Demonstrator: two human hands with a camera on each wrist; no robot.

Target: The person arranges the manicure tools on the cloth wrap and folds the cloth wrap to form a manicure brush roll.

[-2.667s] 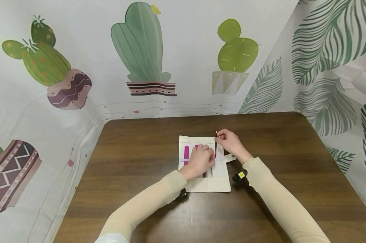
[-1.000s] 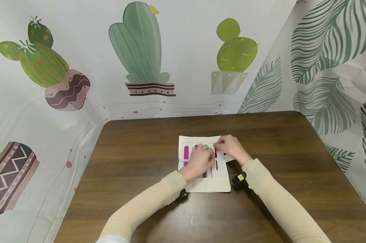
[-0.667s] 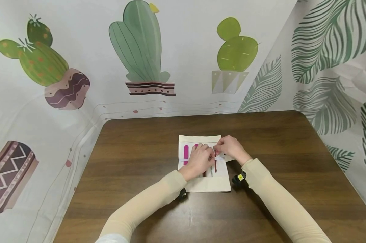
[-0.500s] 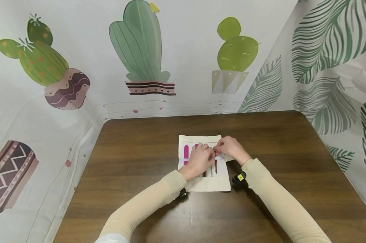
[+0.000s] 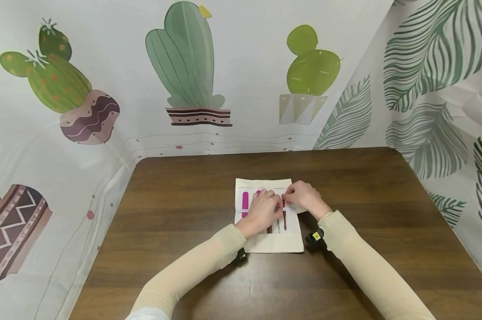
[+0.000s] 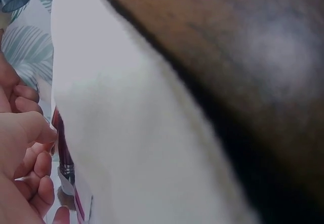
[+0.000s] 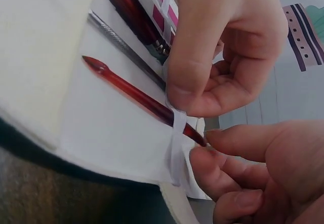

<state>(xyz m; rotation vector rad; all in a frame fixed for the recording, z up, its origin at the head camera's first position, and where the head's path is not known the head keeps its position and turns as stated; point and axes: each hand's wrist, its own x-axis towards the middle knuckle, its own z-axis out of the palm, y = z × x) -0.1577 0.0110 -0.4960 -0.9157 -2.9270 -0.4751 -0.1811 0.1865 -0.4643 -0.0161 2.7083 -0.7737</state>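
Observation:
A cream fabric tool roll [image 5: 275, 243] lies unfolded on the table under both hands. My right hand [image 5: 303, 195] pinches the far end of a slim, dark red pointed stick [image 7: 134, 89]. The stick runs under a white elastic band [image 7: 176, 143], its pointed end over the fabric toward the near flap. Just left of it, my left hand [image 5: 262, 209] has its fingers curled, thumb and fingertip pinching the band. Beside the stick sit a thin metal tool with a knurled grip [image 7: 126, 46] and a dark red-handled brush [image 7: 131, 11]. My left hand hides part of these.
Magenta strips with rounded ends [image 5: 245, 202] stand under the band at the roll's left. A closing strap [image 7: 177, 203] sticks out on the right side. The brown wooden table [image 5: 177, 191] meets a cactus-print cloth [image 5: 249, 80] at the back.
My right hand has come down and toward me, and the red stick has slid from above the roll to under the band, pointed end nearer the front flap. The left hand has stayed in place.

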